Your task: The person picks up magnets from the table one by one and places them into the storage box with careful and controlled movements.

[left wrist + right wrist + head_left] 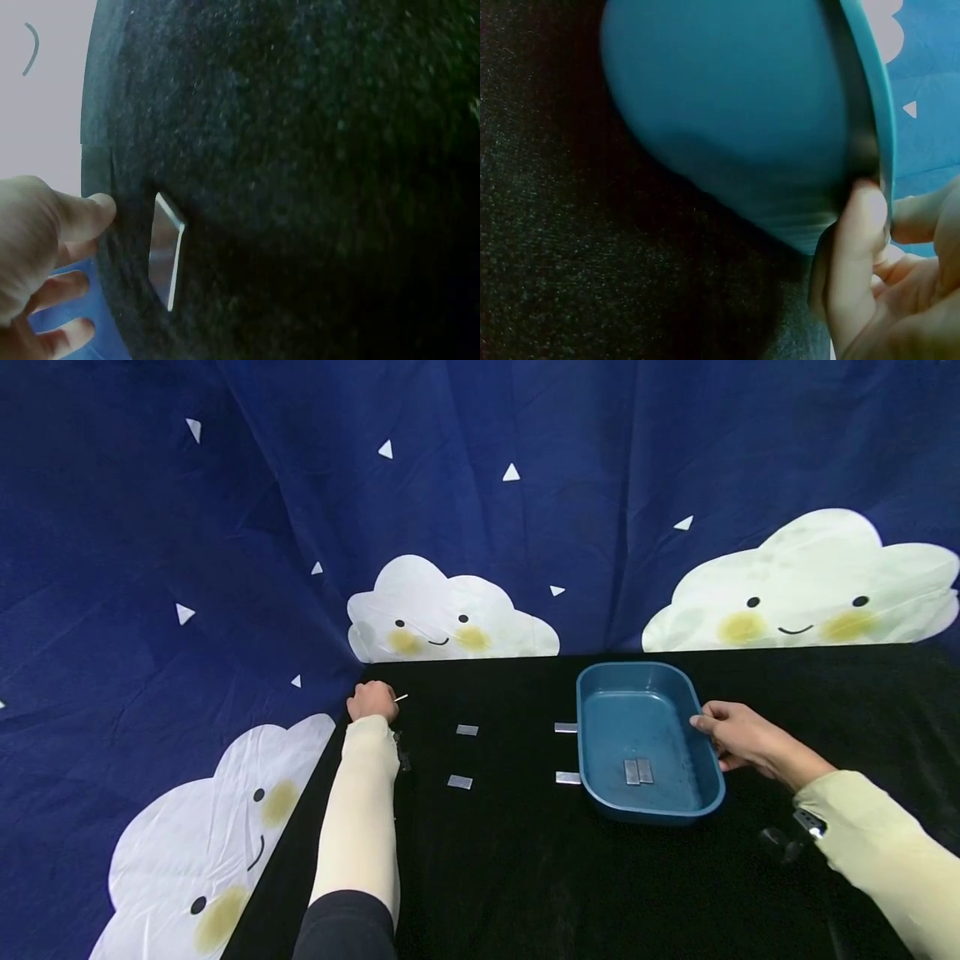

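My right hand [742,735] grips the right rim of a blue plastic basin [637,814], thumb on one side of the wall and fingers on the other. The right wrist view shows the basin's outer side [727,90] above the black cloth; whether its base touches the cloth, I cannot tell. Two small silver metal plates [632,772] lie side by side inside. At the far left, my left hand [372,700] has loosely bent fingers. Beside it is a thin silver plate [401,697]; in the left wrist view, this plate [165,255] appears tilted and apart from the thumb [94,214].
Two silver plates [467,730] lie on the black cloth [510,877] between the hands. Two more plates [566,727] sit by the basin's left wall, partly covered by it. A blue curtain with clouds [450,618] borders the back and left.
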`<state>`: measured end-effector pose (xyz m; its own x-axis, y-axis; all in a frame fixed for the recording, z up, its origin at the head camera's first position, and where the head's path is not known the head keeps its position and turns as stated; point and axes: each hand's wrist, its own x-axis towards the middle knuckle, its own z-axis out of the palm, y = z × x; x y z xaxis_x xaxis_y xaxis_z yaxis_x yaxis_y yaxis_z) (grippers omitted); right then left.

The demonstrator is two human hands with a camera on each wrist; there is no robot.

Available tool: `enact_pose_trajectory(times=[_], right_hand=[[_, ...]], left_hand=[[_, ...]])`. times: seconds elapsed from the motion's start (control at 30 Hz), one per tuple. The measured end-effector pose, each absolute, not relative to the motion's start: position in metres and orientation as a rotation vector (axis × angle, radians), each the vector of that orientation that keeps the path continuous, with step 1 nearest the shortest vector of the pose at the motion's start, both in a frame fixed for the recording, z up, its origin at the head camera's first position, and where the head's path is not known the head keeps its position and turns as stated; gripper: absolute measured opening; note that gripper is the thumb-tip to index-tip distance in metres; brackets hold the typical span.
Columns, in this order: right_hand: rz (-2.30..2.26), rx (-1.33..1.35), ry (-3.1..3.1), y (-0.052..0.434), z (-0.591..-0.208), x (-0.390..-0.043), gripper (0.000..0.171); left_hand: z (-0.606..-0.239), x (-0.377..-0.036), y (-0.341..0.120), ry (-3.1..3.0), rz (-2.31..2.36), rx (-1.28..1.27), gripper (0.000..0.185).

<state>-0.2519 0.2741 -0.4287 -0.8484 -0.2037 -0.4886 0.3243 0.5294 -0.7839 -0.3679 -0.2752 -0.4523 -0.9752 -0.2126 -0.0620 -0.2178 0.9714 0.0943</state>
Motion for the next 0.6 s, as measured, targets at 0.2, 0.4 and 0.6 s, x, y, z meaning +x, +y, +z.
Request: enact_pose_trajectory(times=[0.2, 0.4, 0.6], right_hand=[[-1.269, 0.056, 2.281, 0.272, -0.427, -0.25, 0.023], [-1.244, -0.008, 2.315, 0.27, -0.425, -0.25, 0.024], [-1.23, -0.01, 2.297, 0.27, -0.424, -0.252, 0.024]], left_hand=[[-0.446, -0.362, -0.279, 3.068, 0.165, -0.315, 0.02], [-0.437, -0.353, -0.284, 3.086, 0.165, -0.302, 0.023], [-0.428, -0.347, -0.297, 3.087, 0.169, -0.297, 0.024]])
